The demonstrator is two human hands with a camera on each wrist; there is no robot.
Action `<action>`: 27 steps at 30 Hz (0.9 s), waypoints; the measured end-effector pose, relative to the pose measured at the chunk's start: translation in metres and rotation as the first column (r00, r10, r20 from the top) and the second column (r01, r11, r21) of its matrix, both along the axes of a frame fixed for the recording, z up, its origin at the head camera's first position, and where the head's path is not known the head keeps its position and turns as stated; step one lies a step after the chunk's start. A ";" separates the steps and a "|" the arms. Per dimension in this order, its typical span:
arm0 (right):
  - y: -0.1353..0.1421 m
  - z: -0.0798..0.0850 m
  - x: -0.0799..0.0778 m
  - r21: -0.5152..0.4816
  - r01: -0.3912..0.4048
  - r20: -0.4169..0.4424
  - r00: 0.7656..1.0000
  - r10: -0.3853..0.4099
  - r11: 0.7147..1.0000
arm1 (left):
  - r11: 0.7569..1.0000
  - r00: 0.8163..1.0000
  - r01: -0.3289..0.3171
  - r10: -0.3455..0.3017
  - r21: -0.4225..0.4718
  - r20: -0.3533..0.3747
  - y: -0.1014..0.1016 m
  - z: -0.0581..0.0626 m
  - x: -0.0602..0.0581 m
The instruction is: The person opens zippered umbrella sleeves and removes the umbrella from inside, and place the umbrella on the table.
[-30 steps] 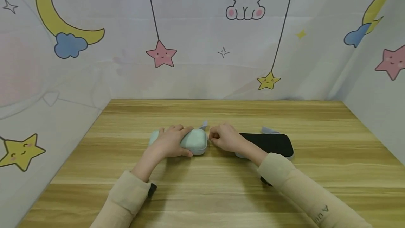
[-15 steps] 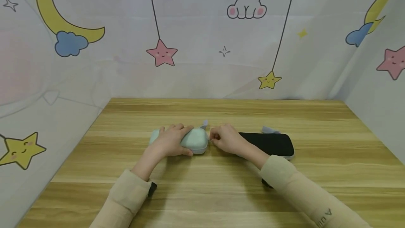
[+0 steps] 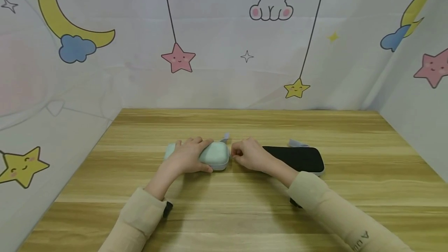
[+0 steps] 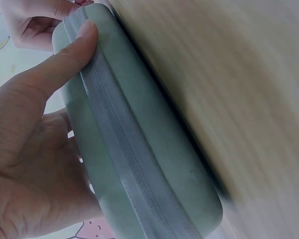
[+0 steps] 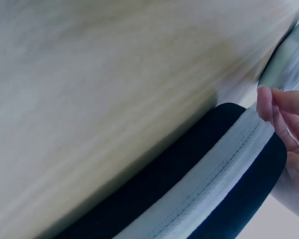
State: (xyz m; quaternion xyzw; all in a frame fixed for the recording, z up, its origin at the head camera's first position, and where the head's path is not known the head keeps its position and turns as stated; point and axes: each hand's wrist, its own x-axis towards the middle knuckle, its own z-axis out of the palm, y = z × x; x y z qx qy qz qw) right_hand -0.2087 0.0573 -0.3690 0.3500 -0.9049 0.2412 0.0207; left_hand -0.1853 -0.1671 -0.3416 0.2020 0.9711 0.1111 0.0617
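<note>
A mint-green zip case with a grey zipper band lies on the table, left of centre. My left hand grips it from above, fingers over the top and thumb pressed on the zipper side. At the case's right end my right hand pinches the small pale zipper pull between thumb and fingertips; most of the pull is hidden by the fingers. Under and beside my right wrist lies a black zip case with a pale zipper band.
Grey fabric loops stick up behind both cases, one at the green case, another loop at the black one. The wooden table ends at a printed cloth backdrop behind and at the sides.
</note>
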 end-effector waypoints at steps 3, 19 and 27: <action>0.000 0.000 0.001 -0.007 -0.009 0.011 1.000 0.010 1.000 | 1.000 1.000 0.001 -0.001 -0.002 -0.001 0.000 0.000 0.000; 0.002 0.002 0.008 0.013 -0.007 0.037 0.999 0.007 1.000 | 1.000 1.000 0.006 -0.006 -0.006 -0.009 0.001 0.002 0.001; 0.002 0.001 0.012 0.014 -0.010 0.032 0.999 0.009 1.000 | 1.000 1.000 0.005 -0.005 -0.006 -0.002 0.000 0.002 0.000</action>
